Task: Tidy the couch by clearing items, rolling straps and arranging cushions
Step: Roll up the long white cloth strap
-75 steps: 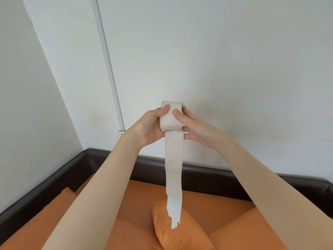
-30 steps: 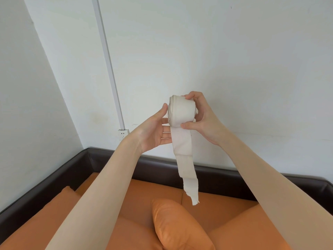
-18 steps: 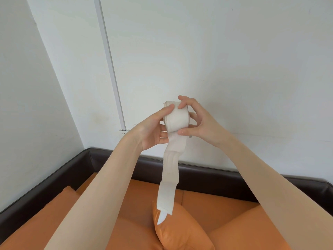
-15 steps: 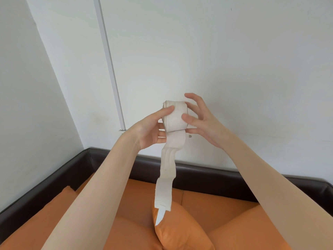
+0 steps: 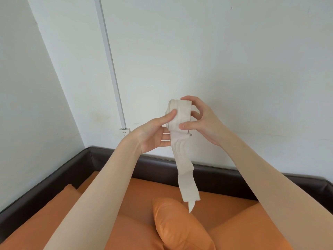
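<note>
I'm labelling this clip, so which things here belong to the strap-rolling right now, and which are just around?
In use:
- strap, partly rolled, its loose tail hanging down
- left hand, thumb pressed on the roll
- right hand, fingers curled round the roll

Just around:
- orange cushion
- couch
- wall socket

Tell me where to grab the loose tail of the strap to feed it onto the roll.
Pinch the tail across its flat faces just below the roll, coming from the left hand side. It hangs free there; lower down it twists.
</note>
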